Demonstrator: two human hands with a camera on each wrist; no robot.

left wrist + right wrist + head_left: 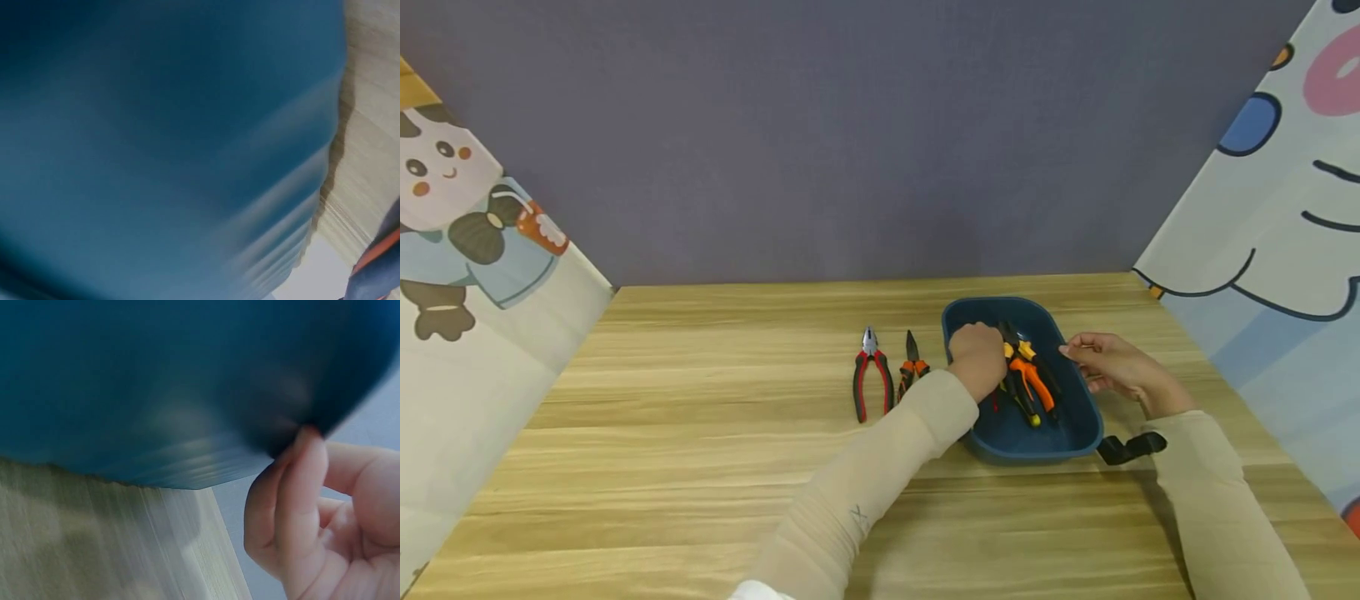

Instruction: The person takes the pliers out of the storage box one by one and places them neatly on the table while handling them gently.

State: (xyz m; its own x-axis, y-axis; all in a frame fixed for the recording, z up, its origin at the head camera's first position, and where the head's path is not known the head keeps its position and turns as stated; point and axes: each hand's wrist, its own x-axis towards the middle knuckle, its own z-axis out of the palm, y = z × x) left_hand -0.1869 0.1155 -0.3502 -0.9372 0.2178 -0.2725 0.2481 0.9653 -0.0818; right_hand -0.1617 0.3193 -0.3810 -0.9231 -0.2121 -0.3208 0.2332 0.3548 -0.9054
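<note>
A dark blue plastic bin (1030,457) stands on the table with several pliers in it, among them a pair with orange handles (1034,382). My left hand (979,354) reaches over the bin's left side, bent down among the tools. Its fingertips are hidden, so whether it grips a tool cannot be told; a bit of red shows just below it. At the right rim, my right hand (1108,362) pinches the bin's edge between thumb and fingers; the right wrist view shows its fingers (300,494) against the blue wall.
Left of the bin lie red-and-black pliers (871,375) and orange-and-black long-nose pliers (913,362), partly behind my left sleeve. A black strap-like piece (1131,447) sits by my right wrist. A grey panel (880,150) backs the wooden table (700,433).
</note>
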